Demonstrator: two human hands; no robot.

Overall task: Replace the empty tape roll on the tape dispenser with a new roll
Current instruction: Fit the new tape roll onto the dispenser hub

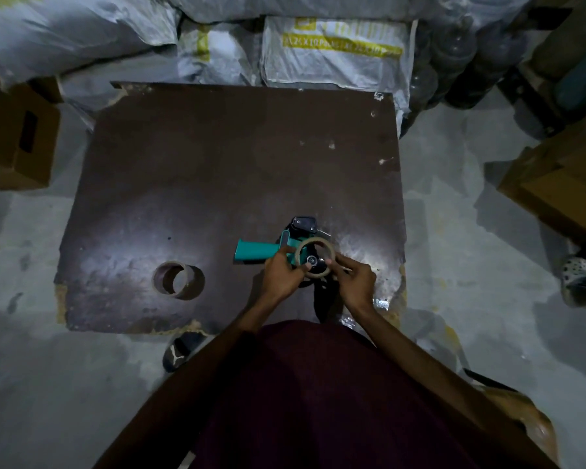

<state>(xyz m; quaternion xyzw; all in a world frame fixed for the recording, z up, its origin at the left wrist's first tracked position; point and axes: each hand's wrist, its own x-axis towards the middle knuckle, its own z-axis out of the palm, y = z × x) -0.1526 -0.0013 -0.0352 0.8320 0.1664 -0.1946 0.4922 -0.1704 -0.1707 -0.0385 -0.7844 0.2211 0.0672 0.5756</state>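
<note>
A teal-handled tape dispenser (256, 253) lies on a dark brown board (217, 157), handle pointing left, black head at the far end. A thin cardboard ring, the empty tape roll (318, 242), sits around the dispenser's black hub. My left hand (283, 274) grips the ring's left rim and the dispenser body. My right hand (356, 277) pinches the ring's lower right rim. A brown tape roll (180, 280) lies on its side on the board, well to the left of both hands.
The board rests on a grey concrete floor. White sacks (332, 49) are piled behind it. Cardboard boxes stand at the left (17, 140) and right (555, 184). A black sandal (180, 350) sits by the board's near edge.
</note>
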